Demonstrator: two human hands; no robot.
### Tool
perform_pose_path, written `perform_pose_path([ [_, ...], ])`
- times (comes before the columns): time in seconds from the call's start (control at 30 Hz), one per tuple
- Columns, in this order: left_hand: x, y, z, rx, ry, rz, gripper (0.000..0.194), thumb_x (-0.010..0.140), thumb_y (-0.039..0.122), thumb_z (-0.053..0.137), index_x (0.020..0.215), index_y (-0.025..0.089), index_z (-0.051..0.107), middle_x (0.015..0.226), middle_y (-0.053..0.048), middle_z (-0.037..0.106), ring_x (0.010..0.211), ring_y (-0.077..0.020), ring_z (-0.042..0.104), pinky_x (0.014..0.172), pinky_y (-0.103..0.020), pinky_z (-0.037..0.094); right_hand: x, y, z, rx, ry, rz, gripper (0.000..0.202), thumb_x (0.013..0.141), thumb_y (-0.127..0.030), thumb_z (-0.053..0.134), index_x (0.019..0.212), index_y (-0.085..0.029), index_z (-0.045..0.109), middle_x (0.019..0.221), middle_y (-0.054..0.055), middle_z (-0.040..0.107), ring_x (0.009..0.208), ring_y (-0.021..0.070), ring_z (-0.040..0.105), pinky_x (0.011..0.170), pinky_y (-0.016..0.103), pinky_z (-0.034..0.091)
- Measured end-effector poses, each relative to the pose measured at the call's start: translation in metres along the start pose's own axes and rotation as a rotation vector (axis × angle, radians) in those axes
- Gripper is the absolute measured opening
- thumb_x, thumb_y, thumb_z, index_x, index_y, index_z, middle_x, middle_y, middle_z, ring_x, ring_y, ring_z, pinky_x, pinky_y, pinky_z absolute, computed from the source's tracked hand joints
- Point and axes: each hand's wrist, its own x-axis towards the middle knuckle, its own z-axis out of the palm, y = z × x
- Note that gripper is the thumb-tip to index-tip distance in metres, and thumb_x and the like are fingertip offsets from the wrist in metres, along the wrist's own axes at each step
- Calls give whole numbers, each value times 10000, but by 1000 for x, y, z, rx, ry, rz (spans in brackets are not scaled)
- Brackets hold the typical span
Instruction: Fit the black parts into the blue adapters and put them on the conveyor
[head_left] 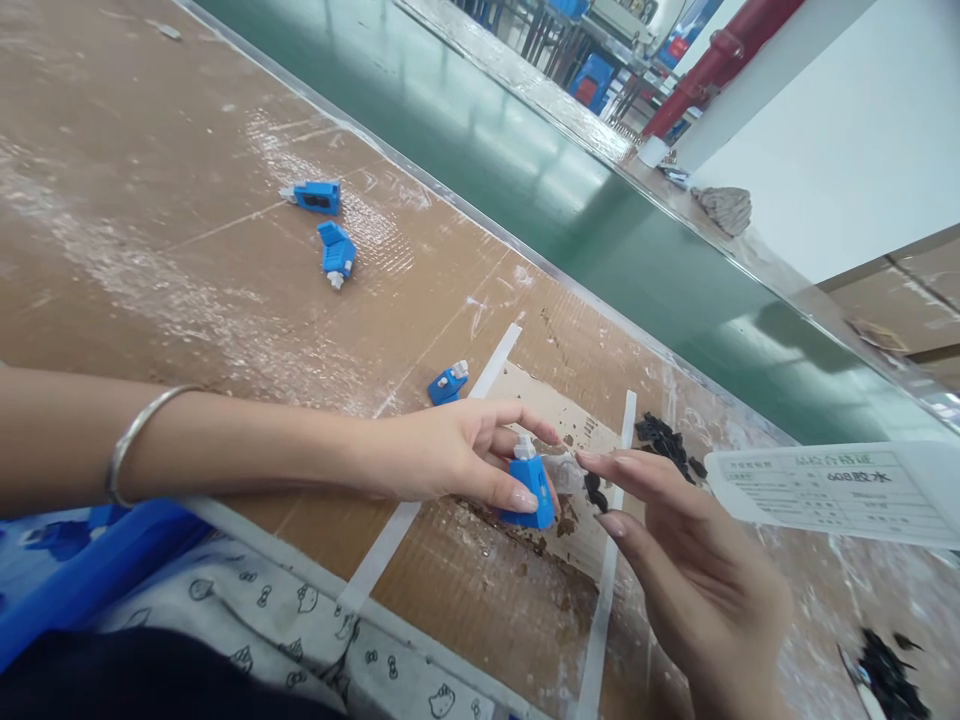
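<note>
My left hand (457,450) is closed on a blue plastic part (531,492) with a pale grey fitting on top, held upright between thumb and fingers. Just right of it, my right hand (675,560) pinches a small black piece (595,492) between thumb and index fingertip. Both hands are over a cardboard pad (570,400) stained with dark spots. Behind my left hand lies a similar blue part (448,383), partly covered by the hand. Farther back on the table rest two more, one blue part (318,197) and another blue part (337,252).
White tape strips (600,630) cross the brown work surface. Black pieces (664,445) lie beyond my right hand, with another black pile (889,675) at lower right. A labelled translucent bottle (832,490) is at right. A blue bin (112,575) stands lower left. A green belt (465,160) runs behind.
</note>
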Motion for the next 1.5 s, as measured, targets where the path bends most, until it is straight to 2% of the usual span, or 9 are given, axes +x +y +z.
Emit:
perform_pose_path([
  [0.2,2,-5,4,-105,-19,18,592,702,152,879,1188,213,546,865,29,704,817,-127,681,845,-311,502,-1,-14,12,274,13,45,422,898,-51,609,1209,-333,646,1141,27,746,1098,209,681,903,407,622],
  [0.43,-1,-6,6,-130,-31,-1,556,721,126,856,1186,205,562,867,32,696,787,-115,675,759,-278,511,-3,-10,14,234,-53,26,402,889,-41,624,1173,-324,650,1149,16,762,1118,198,655,930,400,608],
  [0.63,-1,-6,5,-137,-41,-2,569,724,94,837,1204,203,551,852,35,694,807,-116,679,774,-280,526,1,-9,13,177,-99,-3,376,883,-38,627,1117,-324,698,1136,19,771,1128,229,674,895,422,630],
  [0.83,-1,-7,6,-132,-50,-10,563,717,114,850,1192,204,561,842,34,700,788,-117,676,790,-287,527,4,-9,11,136,-148,-32,357,877,-33,626,1060,-322,726,1157,-7,768,1149,237,699,959,440,619],
  [0.97,-1,-10,3,-177,-55,4,556,711,87,840,1183,200,568,825,41,703,763,-104,677,763,-258,526,4,-5,11,23,-216,-135,384,914,-99,626,1213,-337,669,1267,3,719,1228,244,656,1004,455,588],
  [1.1,-2,-5,2,-167,33,11,499,718,31,791,1149,173,582,795,32,695,743,-96,673,730,-230,529,0,-2,16,-230,-263,-351,641,951,-221,630,1532,-282,367,1434,77,586,1395,249,493,1087,467,502],
  [1.23,-5,2,5,-140,69,32,469,721,48,780,1133,170,592,785,30,678,737,-102,660,723,-234,520,-5,-4,25,-318,-234,-364,807,933,-197,650,1594,-230,189,1500,110,510,1457,213,400,1132,416,448],
  [1.37,-8,10,12,-57,78,57,445,728,34,761,1116,169,590,816,20,680,769,-108,650,741,-241,507,-4,-8,26,-281,-240,-369,811,934,-212,644,1596,-229,175,1508,123,511,1474,205,379,1151,427,427],
  [1.5,-11,19,18,4,55,143,460,760,8,711,1151,186,546,791,40,665,766,-110,657,737,-244,513,1,-3,11,-142,-212,-301,655,958,-263,607,1545,-320,321,1482,69,561,1465,227,407,1135,464,451],
])
